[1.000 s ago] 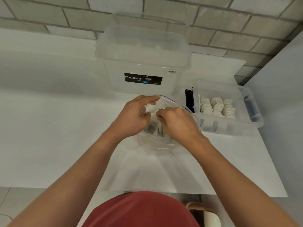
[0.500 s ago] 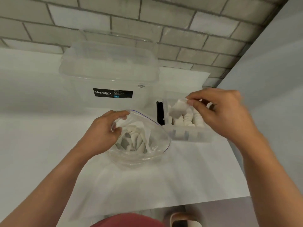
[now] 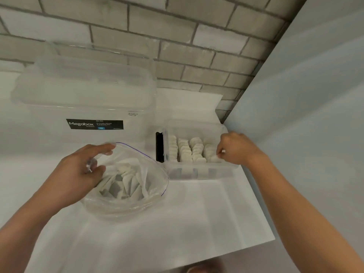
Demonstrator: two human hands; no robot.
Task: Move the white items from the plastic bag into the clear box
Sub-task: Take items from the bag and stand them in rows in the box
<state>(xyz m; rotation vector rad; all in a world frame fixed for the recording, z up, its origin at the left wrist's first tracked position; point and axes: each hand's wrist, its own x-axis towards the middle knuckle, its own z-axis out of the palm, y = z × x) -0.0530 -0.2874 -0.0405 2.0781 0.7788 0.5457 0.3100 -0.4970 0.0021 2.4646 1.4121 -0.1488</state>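
Pinching a single white item (image 3: 214, 159) between thumb and curled fingertips, the right hand (image 3: 237, 150) sits over the near right corner of the clear box (image 3: 197, 173). The item is low at the near end of the rightmost row. The left hand (image 3: 78, 174) grips the left rim of the plastic bag (image 3: 126, 208), film bunched between thumb and fingers, holding its mouth wide open.

The bag is clear with a thin blue-purple line along its rim, and it stands on the white table (image 3: 187, 223) just left of the box. Inside it, loose white items (image 3: 128, 180) lie tumbled together, flat and pale, some tilted on edge. In the box, packed white pieces (image 3: 186, 152) stand in four tidy rows running near to far.

A black latch (image 3: 159, 146) on the box's left end faces the bag. Beyond the bag stands a large lidded tub (image 3: 88, 95) of cloudy plastic with a black Megabox label (image 3: 94, 124). A brick wall (image 3: 177, 46) runs along the far side and a grey panel (image 3: 305, 115) closes the right. The right hand hides the box's near right corner.
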